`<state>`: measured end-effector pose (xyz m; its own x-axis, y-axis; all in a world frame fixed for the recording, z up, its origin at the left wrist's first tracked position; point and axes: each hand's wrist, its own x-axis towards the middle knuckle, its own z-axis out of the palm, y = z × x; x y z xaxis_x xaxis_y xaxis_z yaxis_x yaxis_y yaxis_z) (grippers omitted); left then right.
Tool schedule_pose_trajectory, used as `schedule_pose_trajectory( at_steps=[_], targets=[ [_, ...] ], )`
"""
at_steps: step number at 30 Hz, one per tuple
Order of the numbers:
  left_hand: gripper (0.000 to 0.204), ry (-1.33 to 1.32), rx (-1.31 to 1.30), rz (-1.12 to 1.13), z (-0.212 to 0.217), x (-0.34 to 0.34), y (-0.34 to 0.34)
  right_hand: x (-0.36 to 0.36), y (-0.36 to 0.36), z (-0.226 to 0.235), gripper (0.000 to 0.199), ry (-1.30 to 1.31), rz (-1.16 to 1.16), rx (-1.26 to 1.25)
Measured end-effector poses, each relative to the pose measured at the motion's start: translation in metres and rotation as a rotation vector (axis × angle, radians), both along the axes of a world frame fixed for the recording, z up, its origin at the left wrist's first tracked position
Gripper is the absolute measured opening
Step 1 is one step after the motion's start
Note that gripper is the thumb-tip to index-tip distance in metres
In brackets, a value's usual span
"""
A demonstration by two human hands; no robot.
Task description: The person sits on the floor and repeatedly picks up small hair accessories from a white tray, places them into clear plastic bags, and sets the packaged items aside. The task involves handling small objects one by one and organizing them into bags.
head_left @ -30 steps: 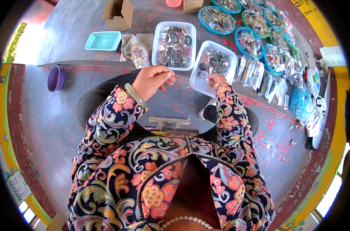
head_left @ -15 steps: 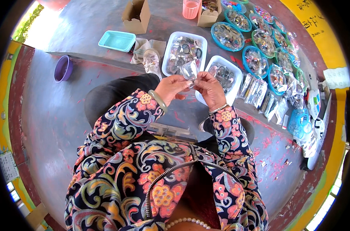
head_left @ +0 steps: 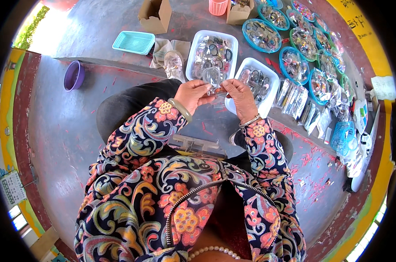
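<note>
Hand, left [head_left: 192,96]: pinching small clear plastic packet [head_left: 211,76] near its lower edge.
Hand, right [head_left: 243,98]: fingertips together beside it (cannot tell if gripping).
Packet: between hands, before white rectangular plastic tub [head_left: 191,60].

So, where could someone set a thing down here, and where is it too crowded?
Bare room: the raised floor left of the turquoise basket; also the lower floor between the purple bowl and the person's left leg, bar small red scraps. Crowded: the right, with round baskets packed together and flat packets in front; and around the two white trays.
</note>
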<state>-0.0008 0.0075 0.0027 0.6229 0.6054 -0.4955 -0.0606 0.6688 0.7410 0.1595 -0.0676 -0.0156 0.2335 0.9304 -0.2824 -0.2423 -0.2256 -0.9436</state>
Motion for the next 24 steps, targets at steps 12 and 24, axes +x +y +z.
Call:
schedule_pose_trajectory(
  at_steps=[12, 24],
  targets=[
    [0.019, -0.031, -0.023, -0.006, 0.004, 0.000, 0.000, -0.013, 0.002, -0.011, 0.018, -0.162, -0.089, 0.211],
    [0.019, -0.056, -0.041, 0.066, 0.004, -0.002, -0.001, -0.016, 0.003, -0.012, 0.018, -0.098, -0.105, 0.202]
  ],
)
